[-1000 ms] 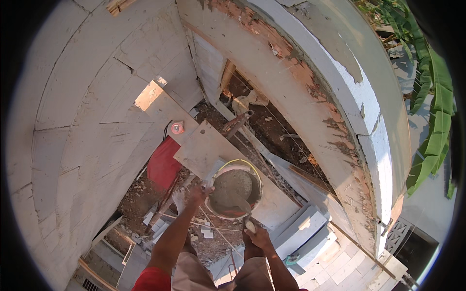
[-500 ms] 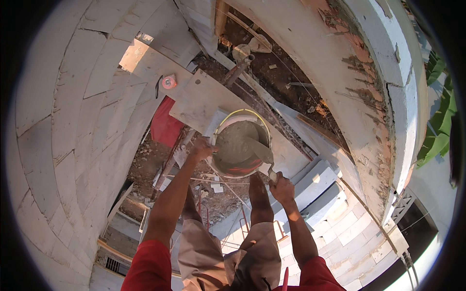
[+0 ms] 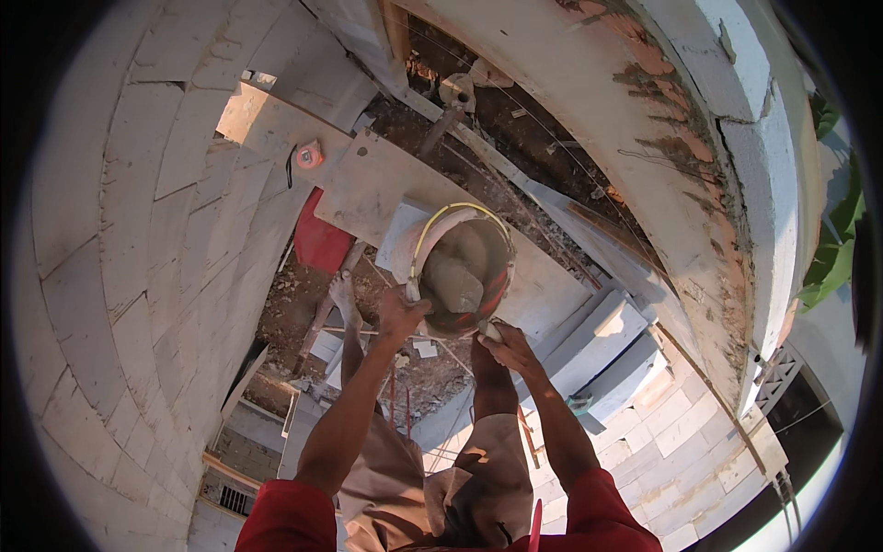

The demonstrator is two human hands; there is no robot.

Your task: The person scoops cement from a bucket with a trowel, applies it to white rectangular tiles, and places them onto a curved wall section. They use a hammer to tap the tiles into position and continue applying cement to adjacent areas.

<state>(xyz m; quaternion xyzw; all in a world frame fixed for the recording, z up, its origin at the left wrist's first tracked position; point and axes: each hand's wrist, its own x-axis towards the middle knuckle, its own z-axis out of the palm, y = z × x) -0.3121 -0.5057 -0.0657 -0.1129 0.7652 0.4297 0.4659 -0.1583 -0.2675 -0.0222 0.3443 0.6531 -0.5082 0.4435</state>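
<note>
A bucket [image 3: 496, 293] of wet grey mortar [image 3: 471, 241] stands tilted on a board in front of me, its yellow handle [image 3: 458, 206] lying along the far rim. My left hand [image 3: 403, 313] is closed at the bucket's near left side, around the white grip at the handle's end. My right hand [image 3: 508, 348] is wrapped around the handle of a trowel [image 3: 456, 287]. The trowel's blade lies inside the bucket, coated with mortar, and its handle crosses the near rim.
A plywood board [image 3: 359, 189] bears an orange tape measure [image 3: 310, 155] at far left. Pale block walls [image 3: 138, 267] rise left and right [image 3: 708, 221]. A red sheet [image 3: 322, 241] hangs beside the board. Below lies rubble ground [image 3: 285, 308]; white blocks [image 3: 598, 336] lie at right.
The trowel has moved left and deeper into the bucket, my right hand following to the near rim. The bucket tips more toward me, and my left hand has shifted slightly right and nearer.
</note>
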